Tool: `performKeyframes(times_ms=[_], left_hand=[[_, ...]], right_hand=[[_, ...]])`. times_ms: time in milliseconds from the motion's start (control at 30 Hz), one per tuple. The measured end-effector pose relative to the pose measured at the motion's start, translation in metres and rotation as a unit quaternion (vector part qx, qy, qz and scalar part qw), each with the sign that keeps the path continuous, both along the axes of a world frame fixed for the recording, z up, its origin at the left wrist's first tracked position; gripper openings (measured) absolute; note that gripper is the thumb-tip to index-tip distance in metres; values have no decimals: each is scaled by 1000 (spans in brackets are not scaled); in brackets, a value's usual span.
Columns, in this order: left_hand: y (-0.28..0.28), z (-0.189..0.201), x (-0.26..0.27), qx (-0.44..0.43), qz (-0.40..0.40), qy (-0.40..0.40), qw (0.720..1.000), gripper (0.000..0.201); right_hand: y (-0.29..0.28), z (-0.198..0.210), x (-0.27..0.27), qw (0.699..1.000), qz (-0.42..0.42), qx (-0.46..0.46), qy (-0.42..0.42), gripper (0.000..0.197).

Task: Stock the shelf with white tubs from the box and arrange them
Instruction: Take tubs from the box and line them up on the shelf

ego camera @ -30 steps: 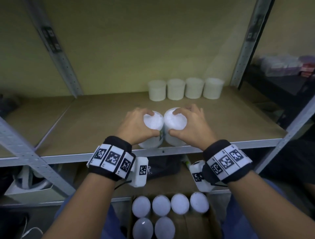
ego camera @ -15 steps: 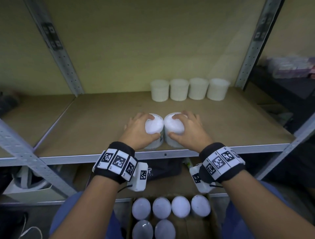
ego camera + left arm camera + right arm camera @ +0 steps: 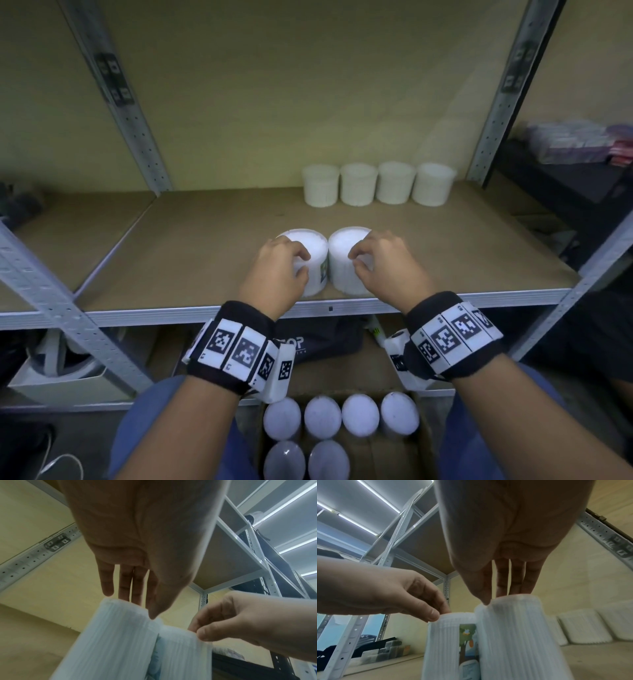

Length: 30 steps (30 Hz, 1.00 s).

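Two white ribbed tubs stand side by side and touching near the shelf's front edge: the left tub (image 3: pixel 311 245) (image 3: pixel 111 635) with a picture label, the right tub (image 3: pixel 344 241) (image 3: pixel 513 628). My left hand (image 3: pixel 301 262) hovers over the left tub's near rim, fingers loose, with the fingertips (image 3: pixel 108 591) only at the lid's edge. My right hand (image 3: pixel 356 258) is the same over the right tub, its fingertips (image 3: pixel 515 589) just at the lid. Neither hand grips. Several white tubs (image 3: pixel 376 183) stand in a row at the back.
A cardboard box (image 3: pixel 430 435) with several white tubs (image 3: pixel 340 416) sits below, between my knees. The metal shelf edge (image 3: pixel 479 296) runs across; slanted uprights (image 3: pixel 133 113) frame the bay. Bare board (image 3: pixel 205 246) lies left of the tubs. A dark bag (image 3: pixel 318 342) sits underneath.
Both hands gripped the two tubs and set them on the shelf. Now the fingers have loosened and both hands have drawn back toward the front edge; the tubs stay.
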<state>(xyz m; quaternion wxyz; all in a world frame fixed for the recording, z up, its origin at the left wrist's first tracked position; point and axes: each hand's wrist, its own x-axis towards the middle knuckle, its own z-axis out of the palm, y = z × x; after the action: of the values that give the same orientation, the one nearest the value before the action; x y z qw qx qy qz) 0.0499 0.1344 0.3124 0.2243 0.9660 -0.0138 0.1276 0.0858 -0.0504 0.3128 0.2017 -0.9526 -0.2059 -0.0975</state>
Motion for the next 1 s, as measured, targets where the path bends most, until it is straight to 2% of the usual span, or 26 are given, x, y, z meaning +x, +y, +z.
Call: performKeyframes(times_ms=[500, 1000], left_hand=[[10, -6, 15, -37, 37, -28, 998, 20], [71, -8, 77, -58, 105, -16, 993, 19]], right_hand=[[9, -1, 24, 998, 37, 39, 18, 20], [87, -1, 99, 996, 82, 10, 25, 26]])
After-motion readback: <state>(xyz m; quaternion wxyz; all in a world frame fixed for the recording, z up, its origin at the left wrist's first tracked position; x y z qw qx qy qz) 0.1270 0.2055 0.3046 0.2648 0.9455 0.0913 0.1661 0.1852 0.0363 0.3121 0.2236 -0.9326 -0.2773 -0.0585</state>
